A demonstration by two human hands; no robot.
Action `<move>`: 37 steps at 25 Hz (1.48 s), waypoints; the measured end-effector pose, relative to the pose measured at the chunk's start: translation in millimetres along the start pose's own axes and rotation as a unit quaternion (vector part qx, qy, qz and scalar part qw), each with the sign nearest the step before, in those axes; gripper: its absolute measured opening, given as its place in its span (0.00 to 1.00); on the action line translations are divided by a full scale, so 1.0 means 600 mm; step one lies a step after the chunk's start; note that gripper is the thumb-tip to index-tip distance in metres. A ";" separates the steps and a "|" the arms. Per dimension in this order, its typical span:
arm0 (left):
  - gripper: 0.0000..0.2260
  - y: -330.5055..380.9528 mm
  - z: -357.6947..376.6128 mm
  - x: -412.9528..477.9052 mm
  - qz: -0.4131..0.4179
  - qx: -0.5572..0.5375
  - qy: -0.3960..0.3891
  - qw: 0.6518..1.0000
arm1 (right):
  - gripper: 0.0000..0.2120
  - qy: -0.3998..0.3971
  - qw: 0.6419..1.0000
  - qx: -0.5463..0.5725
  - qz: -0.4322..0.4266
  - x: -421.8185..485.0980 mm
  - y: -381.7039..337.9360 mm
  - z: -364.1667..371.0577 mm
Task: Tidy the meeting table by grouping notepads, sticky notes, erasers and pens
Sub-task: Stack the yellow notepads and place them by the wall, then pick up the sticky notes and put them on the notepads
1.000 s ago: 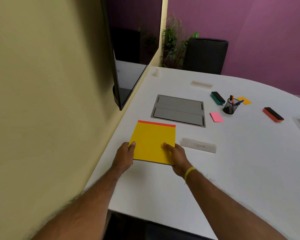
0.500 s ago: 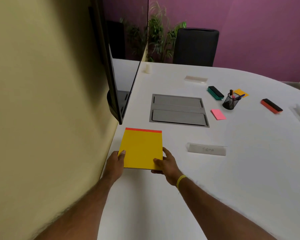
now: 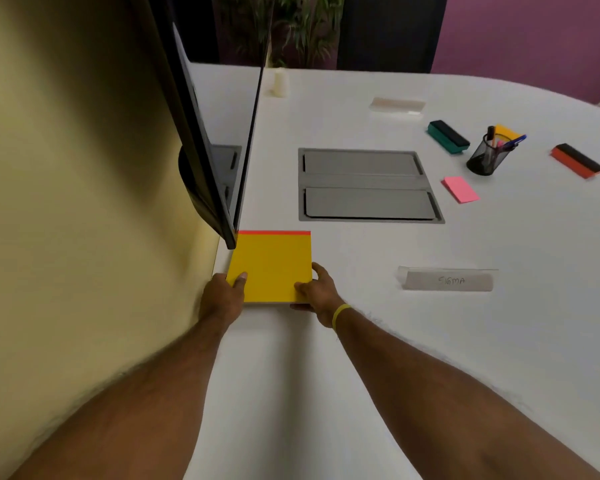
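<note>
Left hand [image 3: 222,296] and right hand [image 3: 317,292] gripped yellow notepad [image 3: 270,266] (near corners), black monitor [image 3: 208,133] overhanging its far-left corner, wall [image 3: 66,168] alongside.

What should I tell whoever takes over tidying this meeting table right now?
Left hand and right hand: both grip the near corners of the yellow notepad, which lies at the table's wall-side edge, under the monitor's corner.
Elsewhere: pink sticky notes beside the mesh pen cup; yellow sticky notes behind it; green eraser to its left, red eraser to its right.
Done: pens in the cup.
Left: pair the erasers, gather the sticky notes, release the notepad.
</note>
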State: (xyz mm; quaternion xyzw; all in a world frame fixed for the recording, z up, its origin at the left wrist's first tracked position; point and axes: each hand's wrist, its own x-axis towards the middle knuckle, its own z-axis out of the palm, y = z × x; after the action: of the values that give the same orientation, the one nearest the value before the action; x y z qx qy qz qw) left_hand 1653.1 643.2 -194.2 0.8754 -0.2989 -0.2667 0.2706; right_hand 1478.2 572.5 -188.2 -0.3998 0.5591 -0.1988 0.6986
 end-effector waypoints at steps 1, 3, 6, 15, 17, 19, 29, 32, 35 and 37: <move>0.31 -0.001 0.009 0.008 0.004 0.022 -0.005 1.000 | 0.31 0.008 1.000 -0.009 -0.001 0.016 0.006 0.003; 0.41 -0.002 0.025 0.014 0.032 0.061 -0.008 0.998 | 0.31 0.034 0.998 -0.050 -0.025 0.047 0.016 0.010; 0.52 -0.016 0.037 0.030 0.083 0.114 -0.024 0.990 | 0.31 0.061 0.988 -0.125 -0.068 0.071 0.019 0.036; 0.48 -0.053 0.044 0.049 0.195 0.306 -0.021 0.932 | 0.25 0.129 0.909 -0.393 -0.058 0.097 0.007 0.080; 0.47 -0.054 0.043 0.051 0.193 0.305 -0.043 0.932 | 0.26 0.118 0.902 -0.411 -0.065 0.100 0.007 0.074; 0.47 -0.052 0.041 0.046 0.192 0.319 -0.044 0.927 | 0.28 0.099 0.903 -0.410 -0.080 0.097 0.007 0.066; 0.48 0.056 0.031 -0.108 0.261 0.365 -0.059 0.892 | 0.43 0.057 0.742 -0.637 -0.200 -0.081 0.016 -0.106; 0.50 0.096 0.029 -0.190 0.294 0.368 -0.048 0.881 | 0.46 0.074 0.700 -0.675 -0.221 -0.162 0.005 -0.178; 0.54 0.133 0.036 -0.273 0.308 0.381 -0.034 0.871 | 0.48 0.094 0.668 -0.701 -0.231 -0.244 0.001 -0.264; 0.55 0.163 0.044 -0.341 0.318 0.378 -0.022 0.869 | 0.50 0.104 0.659 -0.708 -0.234 -0.303 -0.001 -0.329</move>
State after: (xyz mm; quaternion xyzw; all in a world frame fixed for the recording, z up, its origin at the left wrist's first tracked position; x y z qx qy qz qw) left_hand 1460.4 705.6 -88.4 0.7620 -0.6452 -0.0519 -0.0174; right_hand 1239.2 637.8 -85.7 -0.8675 0.4884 0.0597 0.0726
